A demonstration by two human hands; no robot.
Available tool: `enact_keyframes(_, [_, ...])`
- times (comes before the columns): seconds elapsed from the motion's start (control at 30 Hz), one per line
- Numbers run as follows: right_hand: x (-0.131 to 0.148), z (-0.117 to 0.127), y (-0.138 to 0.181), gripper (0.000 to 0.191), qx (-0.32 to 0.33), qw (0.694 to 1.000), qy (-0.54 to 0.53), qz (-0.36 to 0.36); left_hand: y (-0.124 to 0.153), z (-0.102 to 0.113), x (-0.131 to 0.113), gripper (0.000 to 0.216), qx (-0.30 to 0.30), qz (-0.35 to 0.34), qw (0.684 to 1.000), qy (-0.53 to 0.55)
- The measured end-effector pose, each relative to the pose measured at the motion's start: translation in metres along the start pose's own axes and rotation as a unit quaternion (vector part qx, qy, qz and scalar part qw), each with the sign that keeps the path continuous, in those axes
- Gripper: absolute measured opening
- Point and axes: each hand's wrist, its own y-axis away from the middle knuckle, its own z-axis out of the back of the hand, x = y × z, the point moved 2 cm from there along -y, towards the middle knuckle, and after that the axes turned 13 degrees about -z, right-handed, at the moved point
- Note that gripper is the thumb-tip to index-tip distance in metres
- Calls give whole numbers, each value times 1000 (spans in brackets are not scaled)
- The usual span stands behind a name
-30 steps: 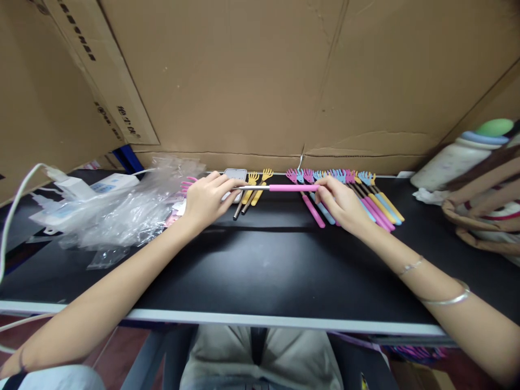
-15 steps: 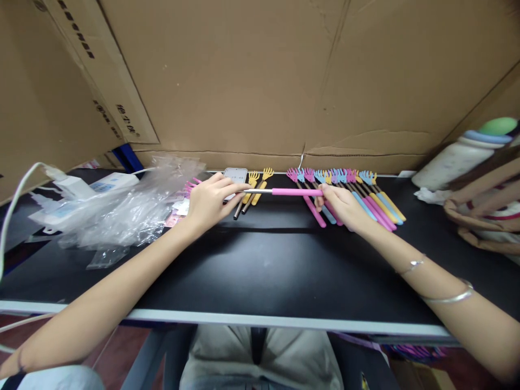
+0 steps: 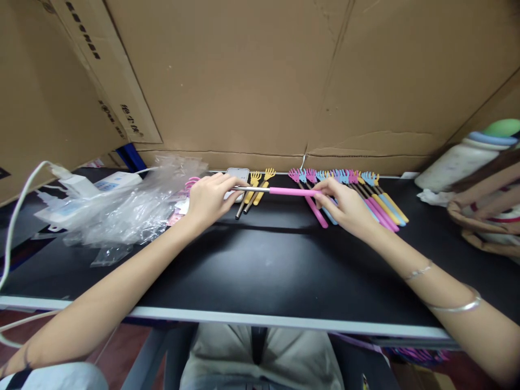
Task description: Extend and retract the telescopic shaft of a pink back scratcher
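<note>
Front half of counter (image 3: 276, 265) bare and open, cardboard wall (image 3: 260, 81) closes the back, plastic bags (image 3: 122, 208) crowd left, scratcher row (image 3: 365, 195) and basket (image 3: 467, 216) crowd right, pink scratcher (image 3: 290, 190) spanning left hand (image 3: 209, 197) to right hand (image 3: 345, 206) bars the back centre

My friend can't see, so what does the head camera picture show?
A left hand and a right hand hold a pink back scratcher level above a black table, left on its metal rod, right on its pink handle. More colourful scratchers lie in a row by the right hand.

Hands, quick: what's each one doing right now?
Left hand: closed on the pink back scratcher, at its metal rod end.
Right hand: closed on its handle end.
</note>
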Motion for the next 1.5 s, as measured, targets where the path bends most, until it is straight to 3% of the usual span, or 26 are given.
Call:
enact_keyframes(0.23, [-1,-8,6,23,86,994,-54,-51,2,0,1,13,10,-9,1000,18])
enact_keyframes(0.57, [1,-12,7,42,104,992,-63,-41,4,2,0,16,5,-17,1000,18])
enact_keyframes(0.8, [4,2,3,32,31,999,-15,-36,0,4,-9,18,5,-20,1000,14])
enact_keyframes(1.0, [6,11,-1,23,-50,987,141,61,-1,5,-9,27,9,-14,1000,4])
enact_keyframes(1.13, [5,7,0,22,-55,982,163,76,-1,4,-9,30,12,-25,1000,4])
enact_keyframes(1.5, [1,4,5,25,-49,992,116,20,-1,8,-16,24,-32,-58,997,-49])
